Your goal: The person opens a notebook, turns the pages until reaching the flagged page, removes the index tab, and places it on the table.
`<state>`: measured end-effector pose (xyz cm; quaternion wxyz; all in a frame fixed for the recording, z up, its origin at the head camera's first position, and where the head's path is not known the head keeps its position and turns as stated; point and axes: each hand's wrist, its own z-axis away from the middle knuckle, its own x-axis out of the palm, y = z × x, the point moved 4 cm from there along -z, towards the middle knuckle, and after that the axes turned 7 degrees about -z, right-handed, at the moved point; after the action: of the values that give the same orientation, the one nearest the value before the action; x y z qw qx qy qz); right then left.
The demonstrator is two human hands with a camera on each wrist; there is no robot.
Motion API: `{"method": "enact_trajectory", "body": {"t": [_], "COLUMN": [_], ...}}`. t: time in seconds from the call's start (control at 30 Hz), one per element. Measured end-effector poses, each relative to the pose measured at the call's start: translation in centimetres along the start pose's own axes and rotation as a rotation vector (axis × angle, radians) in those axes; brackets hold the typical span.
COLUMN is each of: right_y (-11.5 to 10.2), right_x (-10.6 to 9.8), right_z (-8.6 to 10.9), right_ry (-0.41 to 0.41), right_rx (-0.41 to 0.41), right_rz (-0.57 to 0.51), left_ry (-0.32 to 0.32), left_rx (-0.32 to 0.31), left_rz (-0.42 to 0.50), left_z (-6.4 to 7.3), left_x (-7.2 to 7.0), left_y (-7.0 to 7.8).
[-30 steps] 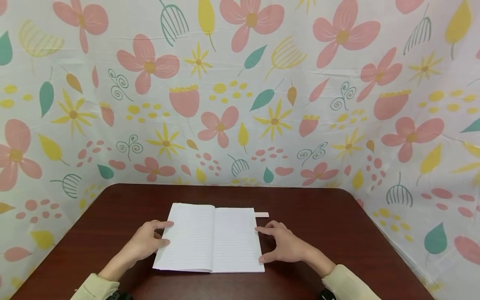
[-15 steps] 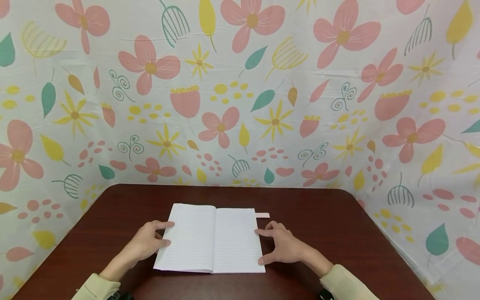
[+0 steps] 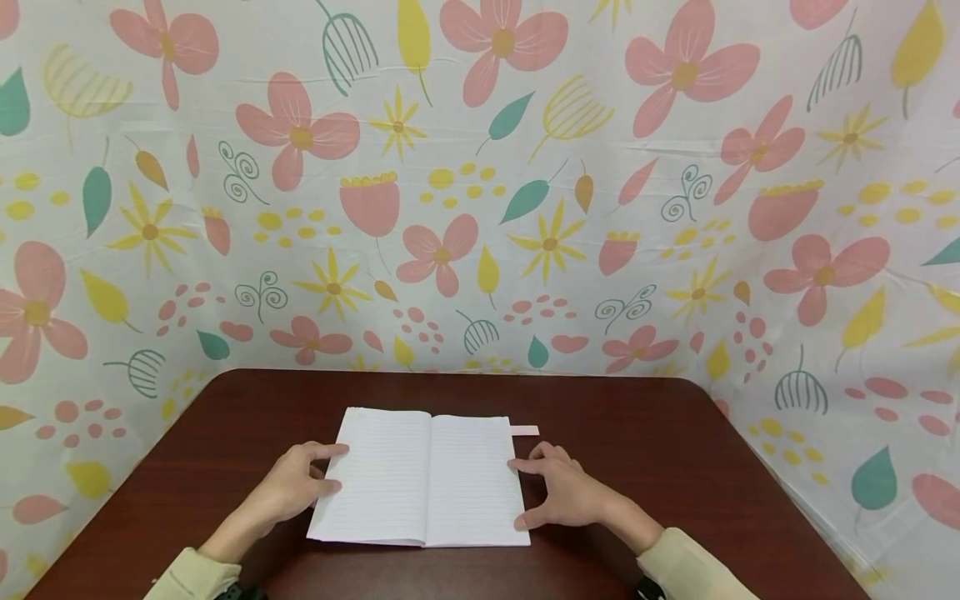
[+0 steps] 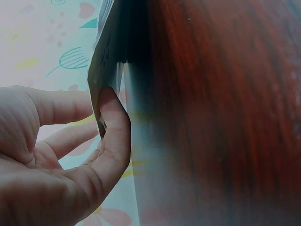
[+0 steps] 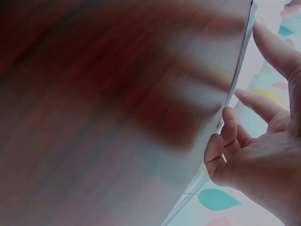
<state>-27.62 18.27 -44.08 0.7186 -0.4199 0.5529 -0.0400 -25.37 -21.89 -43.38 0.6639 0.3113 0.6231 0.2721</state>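
Observation:
An open notebook with white lined pages lies on the dark brown table. At its left side, my left hand pinches the edge. The left wrist view shows a bent finger against the cover's underside, with the thumb on the far side of the sheet. My right hand touches the right page's edge with thumb and forefinger spread apart. In the right wrist view its other fingers curl loosely beside the edge, holding nothing. A pale pink strip sticks out past the notebook's upper right side.
Behind the table and along both sides hangs a white cloth printed with pink, yellow and green flowers and leaves. The tabletop extends beyond the notebook on every side. Pale sleeves and dark wrist straps are at the lower edge.
My right hand's thumb and forefinger have shifted very slightly left over the page edge. The left hand keeps its hold, and the notebook stays open in the same place.

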Motion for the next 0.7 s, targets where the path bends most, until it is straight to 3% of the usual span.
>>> {"method": "enact_trajectory", "body": {"t": [0.7], "right_y": [-0.8], "right_x": [0.48], "right_z": [-0.81], "right_ry": [-0.002], "right_rx": [-0.044], "right_rz": [0.009], "left_ry": [-0.003], "left_rx": [-0.002], "left_rz": [-0.002], "left_z": [0.06], "left_x": [-0.03], "left_y": [0.03]}}
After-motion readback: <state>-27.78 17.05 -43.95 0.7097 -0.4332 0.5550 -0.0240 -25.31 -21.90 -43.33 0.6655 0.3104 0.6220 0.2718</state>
